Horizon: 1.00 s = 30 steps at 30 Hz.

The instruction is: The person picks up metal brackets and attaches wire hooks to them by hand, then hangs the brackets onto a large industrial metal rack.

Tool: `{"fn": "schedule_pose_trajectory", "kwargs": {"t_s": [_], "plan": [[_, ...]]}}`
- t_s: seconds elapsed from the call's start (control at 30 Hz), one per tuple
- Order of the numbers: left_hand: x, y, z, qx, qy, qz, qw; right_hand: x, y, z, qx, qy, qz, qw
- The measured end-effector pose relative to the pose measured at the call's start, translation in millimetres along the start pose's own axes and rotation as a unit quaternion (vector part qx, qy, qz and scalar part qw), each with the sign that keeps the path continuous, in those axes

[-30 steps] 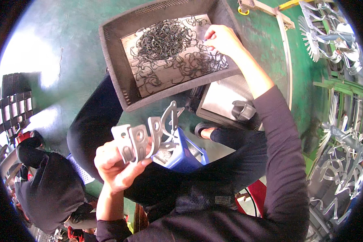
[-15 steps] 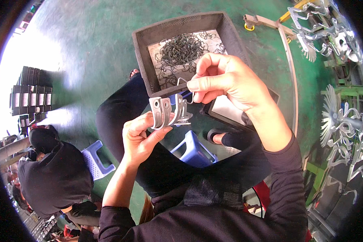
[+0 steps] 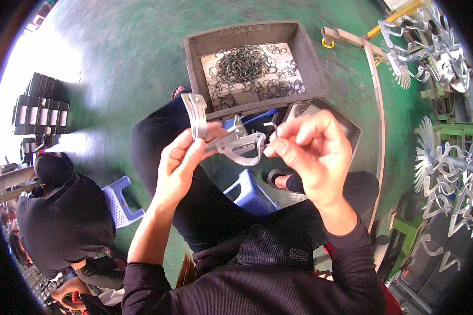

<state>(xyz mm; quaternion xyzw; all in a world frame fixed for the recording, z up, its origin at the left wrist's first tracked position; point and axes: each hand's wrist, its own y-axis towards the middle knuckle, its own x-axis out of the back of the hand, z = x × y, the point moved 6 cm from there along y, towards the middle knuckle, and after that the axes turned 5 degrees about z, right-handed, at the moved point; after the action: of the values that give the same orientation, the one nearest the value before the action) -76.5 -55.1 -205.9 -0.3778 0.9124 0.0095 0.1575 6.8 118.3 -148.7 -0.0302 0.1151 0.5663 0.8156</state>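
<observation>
Left hand (image 3: 180,163): grip clamped on bracket (image 3: 196,116). Right hand (image 3: 318,152): grip clamped on hook (image 3: 275,131). Hook pile (image 3: 242,64) toward crate's (image 3: 308,63) far edge.

Honestly can't read a single word or number from where I'm sitting — the white patches (image 3: 53,116) on the black boxes (image 3: 40,86) between nine and ten o'clock are too small, and I get no legible markings off the metal brackets (image 3: 197,119) I'm holding either — sorry folks.

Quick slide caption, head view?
Left hand grips metal brackets; right hand holds a bent wire beside them, a grey bin beyond.
</observation>
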Motion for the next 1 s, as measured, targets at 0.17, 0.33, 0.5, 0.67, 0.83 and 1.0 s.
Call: {"fn": "schedule_pose_trajectory", "kwargs": {"t_s": [0.17,0.33,0.5,0.67,0.83,1.0], "plan": [[7,7,-17,-0.041,-0.016,-0.077,0.996,-5,-14,-2,0.078,-0.043,0.001,0.996],[-6,11,-33,-0.070,-0.021,-0.075,0.995,-2,-7,-12,0.161,-0.166,0.013,0.973],[-17,13,-40,-0.080,-0.042,-0.075,0.993,0,-2,-15,0.161,-0.195,0.017,0.967],[-20,16,-40,-0.106,-0.039,-0.071,0.991,-4,-1,-14,0.189,-0.286,-0.003,0.939],[-21,14,-47,-0.126,-0.023,-0.053,0.990,-3,-1,-5,0.187,-0.343,0.056,0.919],[-5,12,-40,-0.107,-0.018,-0.038,0.993,96,79,-26,0.115,-0.375,-0.072,0.917]]}}
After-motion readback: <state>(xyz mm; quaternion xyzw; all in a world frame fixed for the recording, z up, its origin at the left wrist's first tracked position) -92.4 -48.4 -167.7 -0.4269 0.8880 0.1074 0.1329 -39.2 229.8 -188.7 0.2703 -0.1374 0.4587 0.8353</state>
